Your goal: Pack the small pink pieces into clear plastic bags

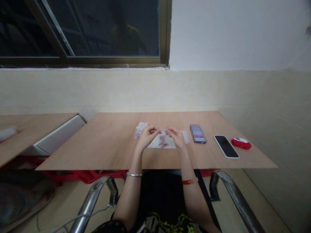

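Observation:
My left hand and my right hand are raised a little over the wooden table, fingertips facing each other. Between them they pinch a small clear plastic bag that holds little pink pieces. The bag hangs above a clear sheet or bag lying flat on the table. A small stack of clear packets with pink contents lies just behind my left hand. What exactly the pink pieces are is too small to tell.
To the right lie a blurred purple card-like object, a dark phone in a white case and a red-and-white object. A second table with a white box stands at left. Chrome chair arms flank my lap.

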`<state>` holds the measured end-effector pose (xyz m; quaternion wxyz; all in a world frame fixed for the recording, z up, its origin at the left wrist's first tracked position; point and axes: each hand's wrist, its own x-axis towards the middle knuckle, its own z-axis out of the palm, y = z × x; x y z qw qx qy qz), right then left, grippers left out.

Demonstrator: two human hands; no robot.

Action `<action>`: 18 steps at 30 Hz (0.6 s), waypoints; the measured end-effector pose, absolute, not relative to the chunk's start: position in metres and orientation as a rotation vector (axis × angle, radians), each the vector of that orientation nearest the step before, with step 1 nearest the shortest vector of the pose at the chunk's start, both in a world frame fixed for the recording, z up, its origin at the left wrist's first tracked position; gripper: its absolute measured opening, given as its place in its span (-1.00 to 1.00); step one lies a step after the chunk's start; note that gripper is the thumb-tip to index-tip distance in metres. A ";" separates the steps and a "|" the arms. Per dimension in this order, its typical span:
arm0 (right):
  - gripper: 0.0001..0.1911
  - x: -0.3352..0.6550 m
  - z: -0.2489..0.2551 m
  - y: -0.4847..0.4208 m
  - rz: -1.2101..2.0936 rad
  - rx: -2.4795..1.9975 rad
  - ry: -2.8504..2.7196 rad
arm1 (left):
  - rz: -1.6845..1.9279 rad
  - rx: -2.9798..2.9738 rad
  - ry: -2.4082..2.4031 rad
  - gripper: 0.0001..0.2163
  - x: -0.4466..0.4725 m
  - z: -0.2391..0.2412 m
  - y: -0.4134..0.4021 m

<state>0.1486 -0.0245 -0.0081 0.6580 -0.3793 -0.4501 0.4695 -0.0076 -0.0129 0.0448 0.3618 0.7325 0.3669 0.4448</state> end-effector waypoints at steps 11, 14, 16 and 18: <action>-0.75 0.145 -0.008 -0.022 0.894 -0.869 -0.961 | 1.146 1.765 0.989 -0.78 -0.012 0.034 -0.005; -0.74 0.143 -0.007 -0.023 0.856 -0.885 -0.973 | 1.179 1.827 1.018 -0.78 -0.010 0.033 -0.005; -0.74 0.142 -0.006 -0.024 0.828 -0.893 -0.980 | 1.206 1.872 1.047 -0.78 -0.009 0.034 -0.006; -0.75 0.142 -0.005 -0.025 0.814 -0.900 -0.983 | 1.217 1.908 1.074 -0.78 -0.008 0.036 -0.007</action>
